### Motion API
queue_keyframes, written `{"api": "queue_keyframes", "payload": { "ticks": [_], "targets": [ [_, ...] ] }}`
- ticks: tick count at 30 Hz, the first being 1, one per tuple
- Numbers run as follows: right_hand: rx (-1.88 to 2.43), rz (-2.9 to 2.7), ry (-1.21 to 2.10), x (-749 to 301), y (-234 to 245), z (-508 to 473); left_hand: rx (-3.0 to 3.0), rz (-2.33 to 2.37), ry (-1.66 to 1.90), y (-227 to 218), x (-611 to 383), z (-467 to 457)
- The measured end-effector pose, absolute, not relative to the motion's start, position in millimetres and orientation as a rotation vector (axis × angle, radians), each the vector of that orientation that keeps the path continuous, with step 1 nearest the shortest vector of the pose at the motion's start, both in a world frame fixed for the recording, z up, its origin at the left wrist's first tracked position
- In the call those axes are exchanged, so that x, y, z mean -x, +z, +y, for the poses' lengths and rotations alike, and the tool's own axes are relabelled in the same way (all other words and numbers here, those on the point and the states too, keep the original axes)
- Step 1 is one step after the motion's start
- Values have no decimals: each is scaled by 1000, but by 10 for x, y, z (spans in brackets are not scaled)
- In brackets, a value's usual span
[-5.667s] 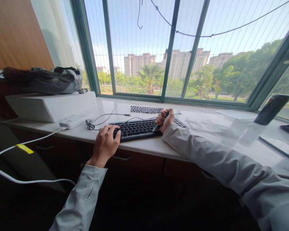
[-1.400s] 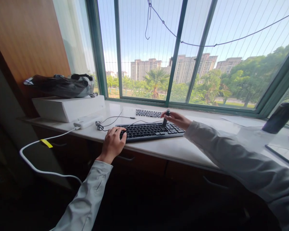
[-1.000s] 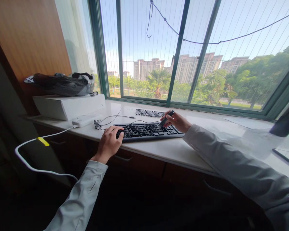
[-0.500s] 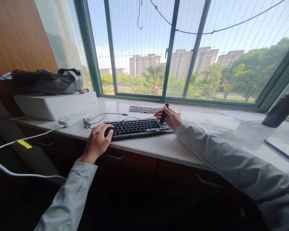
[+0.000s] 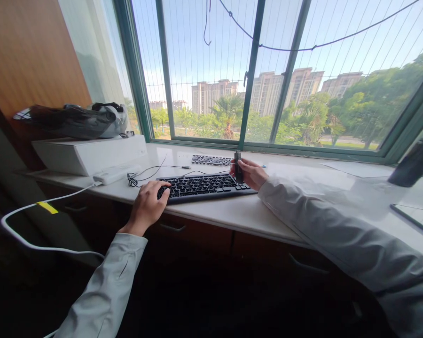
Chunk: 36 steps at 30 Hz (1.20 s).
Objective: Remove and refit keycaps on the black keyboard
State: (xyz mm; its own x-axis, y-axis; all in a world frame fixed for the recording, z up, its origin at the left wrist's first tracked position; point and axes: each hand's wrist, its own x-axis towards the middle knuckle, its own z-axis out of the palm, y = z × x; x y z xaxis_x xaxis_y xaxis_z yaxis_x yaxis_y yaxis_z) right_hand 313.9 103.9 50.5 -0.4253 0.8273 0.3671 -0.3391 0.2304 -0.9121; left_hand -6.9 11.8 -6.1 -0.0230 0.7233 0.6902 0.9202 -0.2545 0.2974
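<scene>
A black keyboard (image 5: pixel 202 186) lies on the white windowsill counter (image 5: pixel 239 213). My left hand (image 5: pixel 148 206) grips its left end, fingers curled over the keys. My right hand (image 5: pixel 250 172) is at the keyboard's right end, closed around a small dark stick-shaped tool (image 5: pixel 238 165) held upright above the keys. A second, smaller black keyboard (image 5: pixel 211 160) lies behind, close to the window frame.
A thin black cable (image 5: pixel 144 172) coils left of the keyboard. A white box (image 5: pixel 88 152) with a dark bag (image 5: pixel 74 119) on top stands at the left, with a white adapter (image 5: pixel 113 173) and its white cord (image 5: pixel 38 211). A dark cylinder (image 5: pixel 412 162) leans at the far right.
My right hand has turned the dark tool from slanted to upright over the keyboard's right end. The left hand has stayed on the keyboard's left end.
</scene>
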Motion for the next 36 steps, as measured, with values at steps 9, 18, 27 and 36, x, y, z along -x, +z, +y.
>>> {"api": "queue_keyframes", "payload": {
  "ticks": [9, 18, 27, 36],
  "targets": [
    [407, -1619, 1246, -3160, 485, 1039, 2009, -1754, -1160, -54, 56, 109],
    [477, -1632, 1296, -3175, 464, 1034, 2015, -1747, -1181, -60, 64, 107],
    [486, -1671, 1369, -3195, 484, 989, 2014, -1708, -1193, -74, 67, 113],
    [428, -1498, 1452, -3102, 499, 954, 2014, -1715, -1232, -74, 67, 105]
  ]
}}
